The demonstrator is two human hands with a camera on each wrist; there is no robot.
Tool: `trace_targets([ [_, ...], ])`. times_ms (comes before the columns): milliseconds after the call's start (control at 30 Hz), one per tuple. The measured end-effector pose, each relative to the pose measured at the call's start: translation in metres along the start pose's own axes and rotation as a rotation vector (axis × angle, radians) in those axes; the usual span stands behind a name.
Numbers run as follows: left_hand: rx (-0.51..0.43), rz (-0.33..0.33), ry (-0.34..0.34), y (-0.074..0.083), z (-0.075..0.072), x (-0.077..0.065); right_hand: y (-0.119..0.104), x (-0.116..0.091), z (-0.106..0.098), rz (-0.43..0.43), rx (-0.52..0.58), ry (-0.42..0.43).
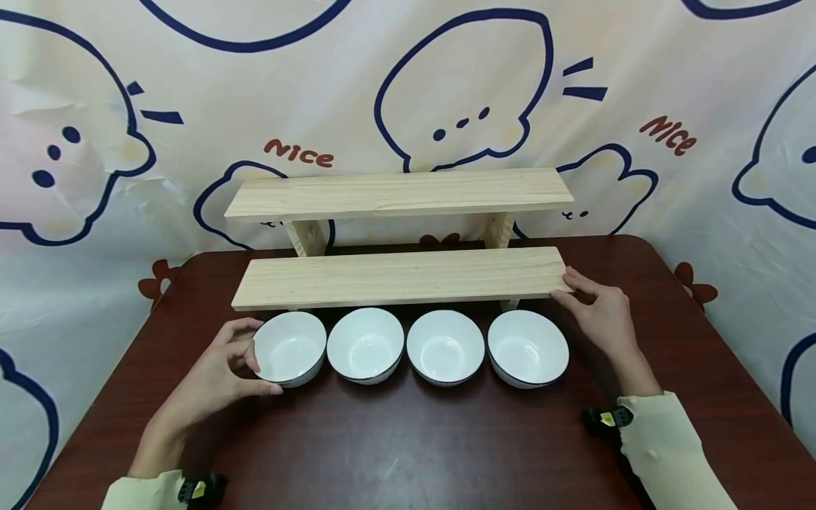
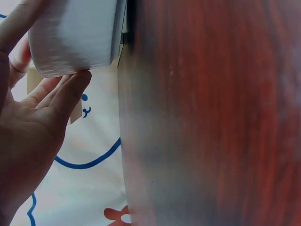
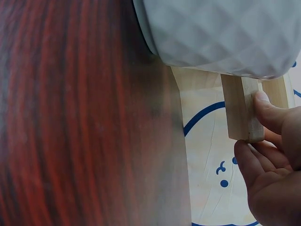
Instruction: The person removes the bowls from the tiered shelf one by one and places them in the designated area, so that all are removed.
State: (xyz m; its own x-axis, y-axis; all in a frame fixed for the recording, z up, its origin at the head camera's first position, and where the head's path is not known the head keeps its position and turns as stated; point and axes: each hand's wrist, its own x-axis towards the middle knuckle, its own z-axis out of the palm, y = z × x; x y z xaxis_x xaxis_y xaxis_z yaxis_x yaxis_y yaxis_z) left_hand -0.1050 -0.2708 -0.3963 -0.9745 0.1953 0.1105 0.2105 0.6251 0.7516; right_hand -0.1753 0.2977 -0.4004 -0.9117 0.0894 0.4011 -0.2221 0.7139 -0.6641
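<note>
Several white bowls stand in a row in front of a two-tier wooden shelf (image 1: 401,275). My left hand (image 1: 219,372) holds the leftmost bowl (image 1: 290,347) at its left side, thumb near the front and fingers toward the back. In the left wrist view that bowl (image 2: 77,37) shows its outer wall between the thumb and fingers. My right hand (image 1: 599,312) pinches the right end of the lower shelf board, thumb at the front edge. The right wrist view shows the board's end (image 3: 244,110) between thumb and fingers, beside a bowl (image 3: 221,35) with a faceted wall.
The upper shelf board (image 1: 401,195) rises behind the lower one on wooden supports. A dark brown table (image 1: 408,453) carries everything. Behind it hangs a cloth (image 1: 472,78) with blue cartoon outlines. Two more bowls (image 1: 365,345) and the rightmost bowl (image 1: 528,347) stand close together.
</note>
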Motion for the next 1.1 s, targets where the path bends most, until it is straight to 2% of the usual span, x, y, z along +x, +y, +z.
trace_targets([
  [567,0.031,-0.013,-0.077,-0.0009,-0.0052,0.0024,-0.0029,-0.0011,0.0002,0.012,0.01,-0.001],
  [1100,0.07,0.003,-0.096,0.0015,-0.0051,0.0026,-0.005,-0.0012,-0.0013,0.016,-0.004,-0.007],
])
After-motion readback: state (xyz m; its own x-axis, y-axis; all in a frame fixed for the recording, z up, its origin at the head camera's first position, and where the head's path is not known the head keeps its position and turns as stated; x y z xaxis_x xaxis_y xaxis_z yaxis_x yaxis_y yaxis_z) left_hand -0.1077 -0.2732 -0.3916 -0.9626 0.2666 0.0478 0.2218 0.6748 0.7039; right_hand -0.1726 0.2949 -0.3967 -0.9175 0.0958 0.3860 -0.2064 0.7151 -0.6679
